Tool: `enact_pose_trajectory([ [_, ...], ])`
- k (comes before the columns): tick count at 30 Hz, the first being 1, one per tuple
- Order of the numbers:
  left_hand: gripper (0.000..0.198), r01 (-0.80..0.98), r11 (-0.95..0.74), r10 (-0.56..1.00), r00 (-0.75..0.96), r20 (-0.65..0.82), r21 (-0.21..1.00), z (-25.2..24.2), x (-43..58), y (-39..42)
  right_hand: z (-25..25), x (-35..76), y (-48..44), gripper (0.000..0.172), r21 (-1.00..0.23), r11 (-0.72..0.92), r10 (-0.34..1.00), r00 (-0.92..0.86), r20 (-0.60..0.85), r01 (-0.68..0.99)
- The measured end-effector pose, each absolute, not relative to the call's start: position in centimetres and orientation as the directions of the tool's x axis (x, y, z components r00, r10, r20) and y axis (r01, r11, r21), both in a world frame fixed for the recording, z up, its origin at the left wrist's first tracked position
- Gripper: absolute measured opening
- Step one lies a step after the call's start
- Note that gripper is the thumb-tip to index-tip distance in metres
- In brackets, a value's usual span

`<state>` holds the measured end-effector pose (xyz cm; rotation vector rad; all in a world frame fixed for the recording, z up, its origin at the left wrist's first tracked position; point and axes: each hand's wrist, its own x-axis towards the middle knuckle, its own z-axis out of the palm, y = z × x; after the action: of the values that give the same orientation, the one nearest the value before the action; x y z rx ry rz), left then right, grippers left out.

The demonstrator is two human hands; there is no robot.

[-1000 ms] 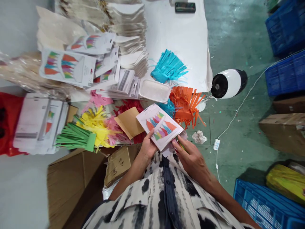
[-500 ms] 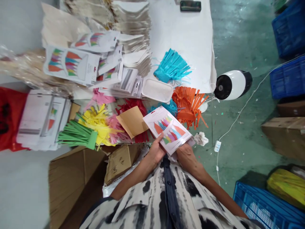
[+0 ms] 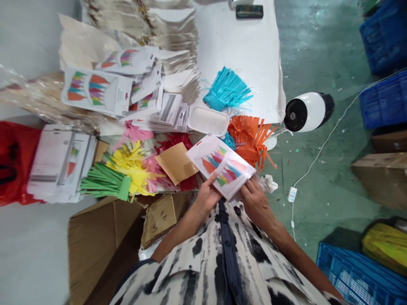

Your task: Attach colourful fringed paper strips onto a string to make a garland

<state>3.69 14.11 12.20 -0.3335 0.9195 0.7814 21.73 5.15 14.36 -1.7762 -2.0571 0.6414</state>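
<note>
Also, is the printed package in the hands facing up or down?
Facing up: the printed package shows its colourful picture to the camera; the left hand holds it.

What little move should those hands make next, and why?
Probably a gentle push by the right hand at the packet's lower right end, with the left hand steadying it. The left thumb lies on the printed front, and the right fingertips are hidden at that end; whether inside or behind, I can't tell.

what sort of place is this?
Probably a packing or craft workshop: a flat white packet with multicolour print, a bundle of fringed orange paper-like strips, and blue plastic crates.
</note>
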Motion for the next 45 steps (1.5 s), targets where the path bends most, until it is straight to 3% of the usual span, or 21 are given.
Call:
enact_pose_trajectory([
  [3,0.039,-0.776,0.618,0.553,0.314,-0.772,0.127,12.9,3.6,15.5,15.1,22.2,3.6,0.045,-0.703,-0.144,0.974,0.223,0.022,0.696],
  [6,0.039,-0.773,0.619,0.6,0.346,-0.721,0.143,13.5,4.9,15.8,14.2,20.6,3.3,0.059,-0.899,-0.333,0.909,0.351,-0.225,0.285],
  [8,0.039,-0.74,0.652,0.615,0.389,-0.686,0.164,13.5,6.2,15.1,13.4,18.8,3.9,0.065,-0.914,-0.405,0.867,0.327,-0.377,0.019],
  [12,0.045,-0.596,0.72,0.666,0.453,-0.593,0.354,13.3,6.1,12.7,13.1,17.8,5.9,0.058,-0.861,-0.461,0.624,0.611,-0.487,-0.216],
  [14,0.048,-0.371,0.776,0.624,0.573,-0.532,0.51,14.0,4.0,11.8,13.5,19.9,6.4,0.055,-0.861,-0.468,0.598,0.647,-0.473,-0.197],
  [15,0.046,-0.155,0.789,0.519,0.686,-0.509,0.595,14.8,2.5,11.7,13.9,21.4,6.6,0.051,-0.862,-0.485,0.633,0.62,-0.464,-0.15],
  [17,0.033,0.228,0.625,0.275,0.831,-0.483,0.747,17.1,-0.4,12.2,15.0,24.8,7.0,0.043,-0.862,-0.506,0.75,0.495,-0.439,0.002],
  [18,0.032,0.287,0.494,0.293,0.834,-0.468,0.82,18.4,-1.5,12.9,15.6,26.2,7.3,0.039,-0.862,-0.498,0.808,0.411,-0.422,0.094],
  [20,0.033,0.244,0.193,0.615,0.724,-0.311,0.95,20.5,-2.8,15.2,17.2,28.2,8.3,0.033,-0.871,-0.436,0.898,0.17,-0.405,0.225],
  [22,0.075,0.267,-0.079,0.812,0.576,-0.093,0.961,21.2,-2.8,17.9,18.7,28.9,9.8,0.031,-0.894,-0.357,0.922,-0.051,-0.384,0.271],
  [23,0.087,0.291,-0.11,0.817,0.571,-0.08,0.95,20.9,-2.4,19.2,19.4,28.9,10.6,0.031,-0.905,-0.322,0.92,-0.133,-0.368,0.277],
  [24,0.086,0.28,-0.083,0.791,0.602,-0.108,0.956,20.2,-2.1,20.4,19.9,28.6,11.4,0.03,-0.916,-0.289,0.919,-0.188,-0.347,0.28],
  [26,0.055,0.254,0.143,0.709,0.648,-0.278,0.957,18.4,-1.5,21.7,20.1,28.0,12.8,0.031,-0.94,-0.233,0.944,-0.173,-0.28,0.249],
  [28,0.046,0.184,0.338,0.757,0.53,-0.383,0.923,16.7,-1.0,22.0,19.3,27.2,13.6,0.05,-0.967,-0.216,0.974,-0.04,-0.224,0.137],
  [31,0.046,0.036,0.435,0.852,0.308,-0.424,0.9,15.5,-0.4,20.8,17.3,25.4,13.7,0.08,-0.964,-0.252,0.957,0.125,-0.261,-0.082],
  [34,0.049,-0.034,0.464,0.869,0.211,-0.447,0.885,15.2,0.9,19.1,15.8,22.8,13.0,0.063,-0.959,-0.262,0.931,0.233,-0.281,-0.111],
  [38,0.047,-0.084,0.451,0.893,0.024,-0.45,0.889,13.9,2.5,17.3,15.6,20.5,12.1,0.03,-0.973,-0.225,0.909,0.37,-0.191,0.05],
  [41,0.048,-0.11,0.462,0.879,-0.073,-0.471,0.88,12.7,2.9,16.3,15.6,20.5,11.8,0.026,-0.972,-0.198,0.933,0.328,-0.148,0.125],
  [45,0.054,-0.139,0.505,0.854,-0.064,-0.517,0.852,12.0,2.5,15.7,14.9,20.9,11.5,0.027,-0.977,-0.209,0.932,0.312,-0.183,0.051],
])
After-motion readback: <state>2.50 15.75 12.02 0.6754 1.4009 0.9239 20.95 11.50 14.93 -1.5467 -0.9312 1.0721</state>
